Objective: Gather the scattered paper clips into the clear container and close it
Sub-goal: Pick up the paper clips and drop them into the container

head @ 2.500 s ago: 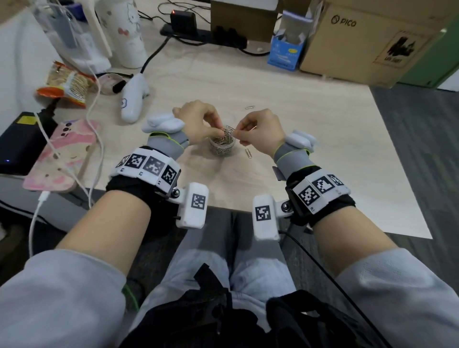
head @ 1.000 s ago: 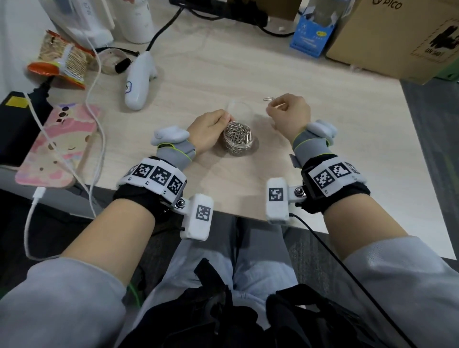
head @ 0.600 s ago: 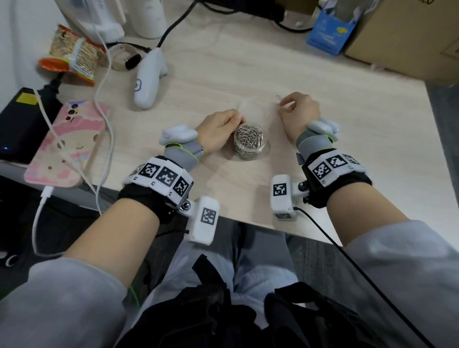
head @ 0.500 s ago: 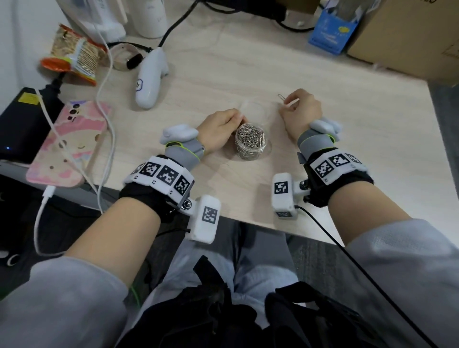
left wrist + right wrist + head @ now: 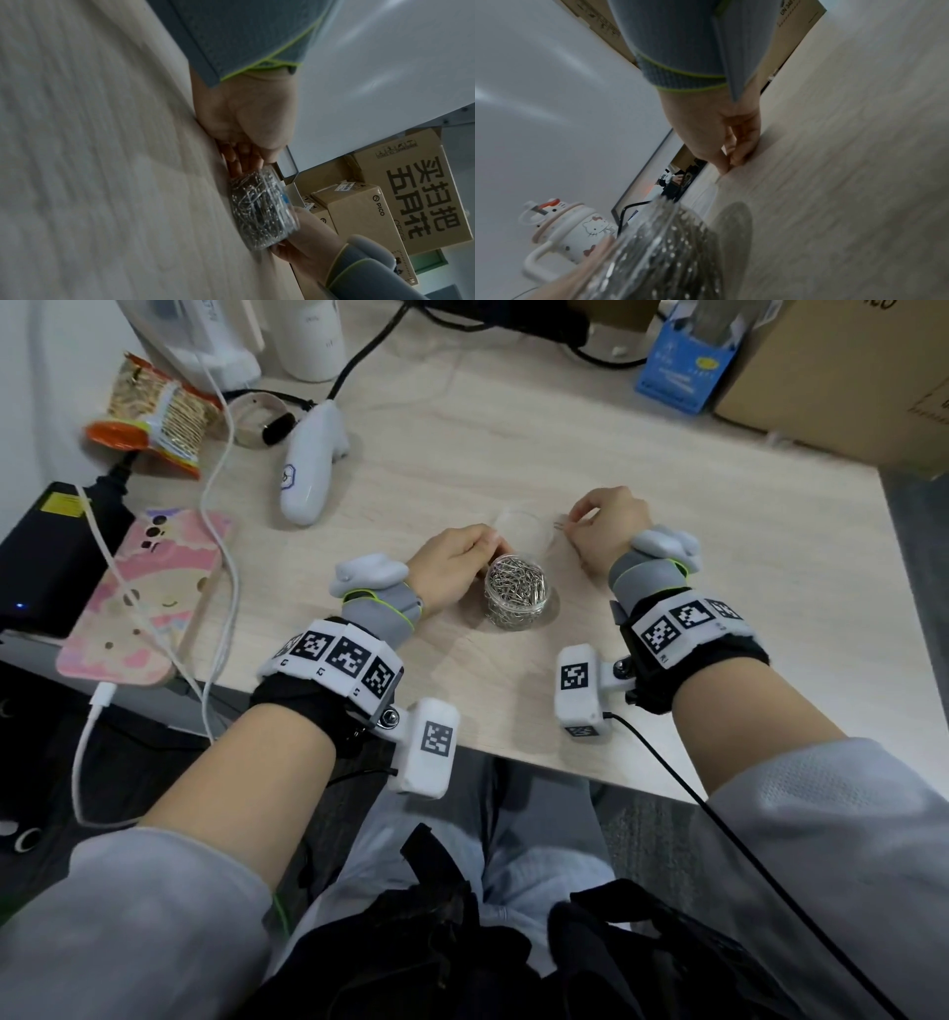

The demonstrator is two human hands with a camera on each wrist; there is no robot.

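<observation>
A small clear container [image 5: 516,593], packed with silver paper clips, stands open on the light wooden table [image 5: 719,588]. My left hand [image 5: 452,567] holds its left side; in the left wrist view the fingers [image 5: 241,160] lie against the container [image 5: 262,211]. Its clear lid [image 5: 524,526] lies flat just behind it. My right hand [image 5: 606,526] is right of the lid, low at the table, pinching one paper clip [image 5: 561,524]. The right wrist view shows those fingertips [image 5: 731,160] down at the tabletop, with the container [image 5: 654,243] blurred in the foreground.
A white controller [image 5: 308,469], a pink phone [image 5: 144,598] with a white cable [image 5: 221,588], a snack bag [image 5: 154,413] and a black power brick [image 5: 46,557] lie to the left. A blue box [image 5: 683,367] and cardboard box [image 5: 847,377] stand behind.
My right hand left the container, reached behind and right of the lid and took hold of a loose clip. It has now shifted slightly left. My left hand stayed on the container.
</observation>
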